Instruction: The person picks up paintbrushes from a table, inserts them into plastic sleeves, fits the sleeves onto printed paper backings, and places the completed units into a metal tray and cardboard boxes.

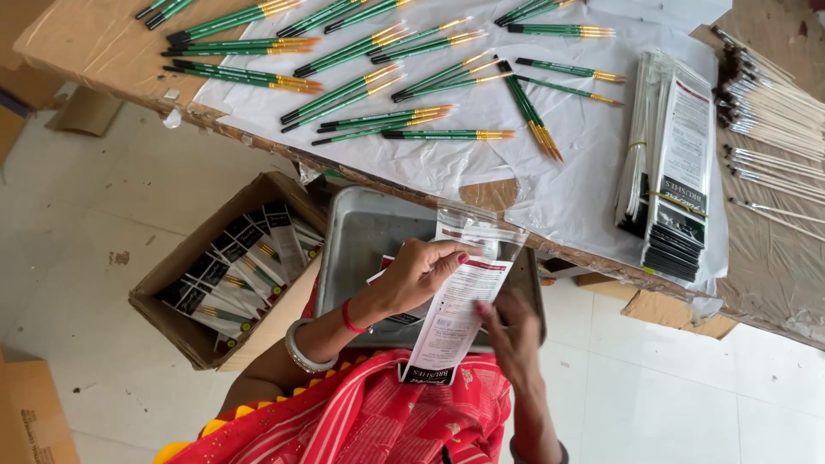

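Both hands are on a clear plastic sleeve, right in front of the lap. Left hand pinches its upper edge, right hand grips the lower side. The long axis runs near to far, open end pointing away. Under the hands sits a metal tray. Left of them is a cardboard box of packed sleeves. Farther out, green paintbrushes lie across the surface.
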